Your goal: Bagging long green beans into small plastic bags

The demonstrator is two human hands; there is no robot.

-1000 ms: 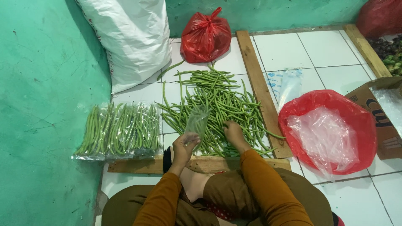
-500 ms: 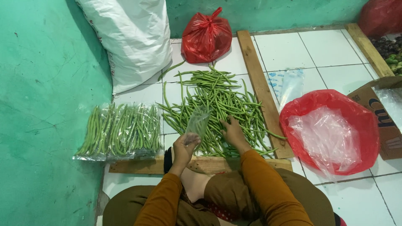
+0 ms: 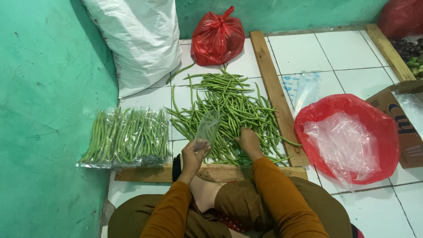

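1. Floor (image 3: 348, 53) of white square tiles runs from the teal wall (image 3: 44, 110) on the left to the far right; the widest bare stretch lies far right, beyond the upright wooden plank (image 3: 275, 94).
2. That plank bounds the bean heap on its right, and a second wooden plank (image 3: 211, 172) lies crosswise at the near edge, just in front of the seated person's knees.
3. Loose green beans (image 3: 229, 112) lie in a long, tangled heap between the two planks, slim and smooth, some stems straying far toward the red tied bag (image 3: 218, 37).
4. Left hand (image 3: 194, 154) holds a small clear plastic bag (image 3: 208, 128) upright, its grip pinched shut on the bag's lower end; the bag stands over the near left part of the heap, thin and crinkled.
5. Right hand (image 3: 249, 141) rests palm down on the near side of the heap, fingers curled among the beans; I cannot tell whether they clasp any.
6. Packed beans (image 3: 125, 139) in glossy clear wrapping lie left of the heap, against the wall.
7. White woven sack (image 3: 141, 39) leans at the far left.
8. Red open bag (image 3: 348, 136) lined with clear film sits right of the plank, a cardboard box (image 3: 403, 128) touching its far right side.
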